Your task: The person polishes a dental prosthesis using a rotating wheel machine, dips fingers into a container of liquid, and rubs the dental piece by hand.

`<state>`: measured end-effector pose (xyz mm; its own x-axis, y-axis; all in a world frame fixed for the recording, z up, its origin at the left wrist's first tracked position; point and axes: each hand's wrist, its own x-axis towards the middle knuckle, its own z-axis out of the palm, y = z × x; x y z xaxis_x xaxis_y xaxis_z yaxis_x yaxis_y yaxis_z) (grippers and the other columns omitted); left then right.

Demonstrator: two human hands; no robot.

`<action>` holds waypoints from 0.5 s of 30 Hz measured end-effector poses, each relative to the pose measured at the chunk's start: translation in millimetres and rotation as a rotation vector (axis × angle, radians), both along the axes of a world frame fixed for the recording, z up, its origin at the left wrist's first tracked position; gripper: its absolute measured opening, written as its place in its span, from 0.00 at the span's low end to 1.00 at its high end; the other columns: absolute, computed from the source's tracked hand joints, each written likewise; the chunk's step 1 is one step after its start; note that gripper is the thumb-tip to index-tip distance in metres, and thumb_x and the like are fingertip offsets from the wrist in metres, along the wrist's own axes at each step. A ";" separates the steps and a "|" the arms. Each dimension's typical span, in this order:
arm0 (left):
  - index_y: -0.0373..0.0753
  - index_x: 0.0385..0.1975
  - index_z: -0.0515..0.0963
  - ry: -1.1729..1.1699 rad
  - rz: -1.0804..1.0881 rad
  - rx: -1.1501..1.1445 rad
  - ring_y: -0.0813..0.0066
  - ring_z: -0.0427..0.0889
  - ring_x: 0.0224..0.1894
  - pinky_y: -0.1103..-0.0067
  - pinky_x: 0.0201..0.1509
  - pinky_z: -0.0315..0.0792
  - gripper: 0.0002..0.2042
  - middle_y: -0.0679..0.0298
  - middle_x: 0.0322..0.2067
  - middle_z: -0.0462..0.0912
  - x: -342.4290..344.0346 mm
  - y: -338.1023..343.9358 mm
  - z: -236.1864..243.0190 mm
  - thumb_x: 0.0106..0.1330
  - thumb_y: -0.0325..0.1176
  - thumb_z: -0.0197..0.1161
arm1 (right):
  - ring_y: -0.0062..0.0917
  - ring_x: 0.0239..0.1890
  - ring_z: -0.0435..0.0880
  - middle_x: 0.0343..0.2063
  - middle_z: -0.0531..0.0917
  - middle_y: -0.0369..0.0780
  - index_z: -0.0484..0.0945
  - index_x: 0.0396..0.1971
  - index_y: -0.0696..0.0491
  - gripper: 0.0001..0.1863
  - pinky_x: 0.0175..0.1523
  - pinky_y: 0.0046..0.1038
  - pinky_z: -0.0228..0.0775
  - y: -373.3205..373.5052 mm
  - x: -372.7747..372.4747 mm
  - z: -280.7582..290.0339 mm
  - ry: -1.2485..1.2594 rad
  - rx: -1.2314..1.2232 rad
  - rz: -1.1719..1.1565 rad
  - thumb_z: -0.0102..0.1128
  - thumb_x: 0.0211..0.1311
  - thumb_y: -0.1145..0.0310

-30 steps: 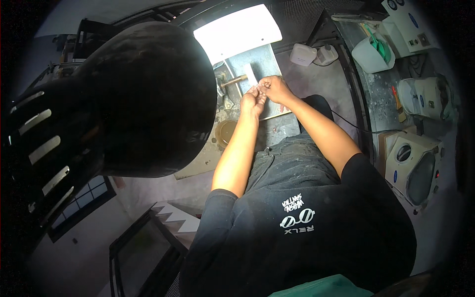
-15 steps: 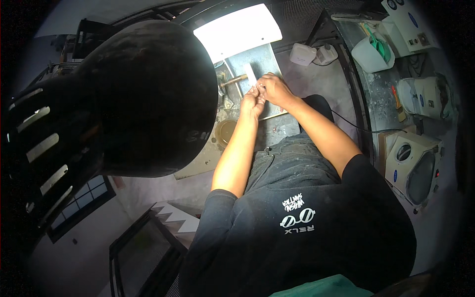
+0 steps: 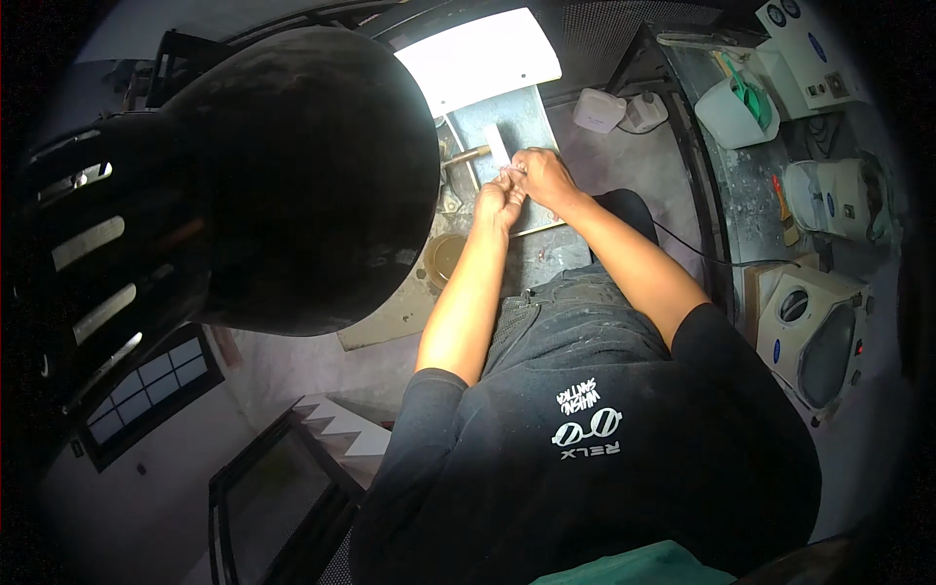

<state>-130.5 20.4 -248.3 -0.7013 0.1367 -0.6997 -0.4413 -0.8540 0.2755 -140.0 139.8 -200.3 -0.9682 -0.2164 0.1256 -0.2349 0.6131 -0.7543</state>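
Note:
My left hand (image 3: pixel 500 203) and my right hand (image 3: pixel 544 181) meet over a grey metal tray (image 3: pixel 531 112). Both are closed, fingertips pinched together around something small and pale that I cannot make out. Just beyond the fingertips stands a narrow white bar (image 3: pixel 495 144); whether the fingers touch it is unclear. A brown wooden peg (image 3: pixel 470 156) juts in from the left and reaches the bar.
A large black lamp shade (image 3: pixel 322 185) fills the left side, hiding part of the bench. Above the tray is a bright white panel (image 3: pixel 478 60). A round brown bowl (image 3: pixel 445 258) sits by my left forearm. Right of me, a metal side table (image 3: pixel 717 180) carries pale machines and a white bin (image 3: pixel 736 122).
The view has shifted slightly, so the lamp shade covers a little more of the bench. My hands stay together at the same spot, with only a slight shift of the right fingers.

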 end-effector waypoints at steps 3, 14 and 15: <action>0.29 0.37 0.68 0.002 -0.029 -0.015 0.68 0.76 0.35 0.75 0.43 0.74 0.08 0.56 0.33 0.75 2.2 1.5 -1.1 0.66 0.23 0.41 | 0.42 0.28 0.78 0.25 0.78 0.49 0.76 0.24 0.60 0.07 0.35 0.36 0.69 0.7 1.5 -6.9 -0.092 -0.050 -0.040 0.60 0.47 0.71; 0.26 0.39 0.67 0.141 0.042 0.070 0.68 0.75 0.36 0.79 0.44 0.74 0.09 0.53 0.36 0.74 -0.5 -1.3 -13.6 0.66 0.22 0.39 | 0.39 0.26 0.78 0.23 0.76 0.46 0.72 0.24 0.59 0.09 0.31 0.33 0.70 -6.2 5.4 -2.6 0.171 -0.162 -0.081 0.63 0.42 0.77; 0.26 0.39 0.67 0.141 0.067 0.059 0.68 0.75 0.36 0.80 0.43 0.74 0.08 0.52 0.37 0.74 -0.4 0.4 -13.1 0.66 0.21 0.39 | 0.39 0.26 0.78 0.23 0.76 0.46 0.72 0.24 0.59 0.09 0.31 0.33 0.70 -6.3 5.6 -3.3 0.170 -0.161 -0.085 0.63 0.42 0.77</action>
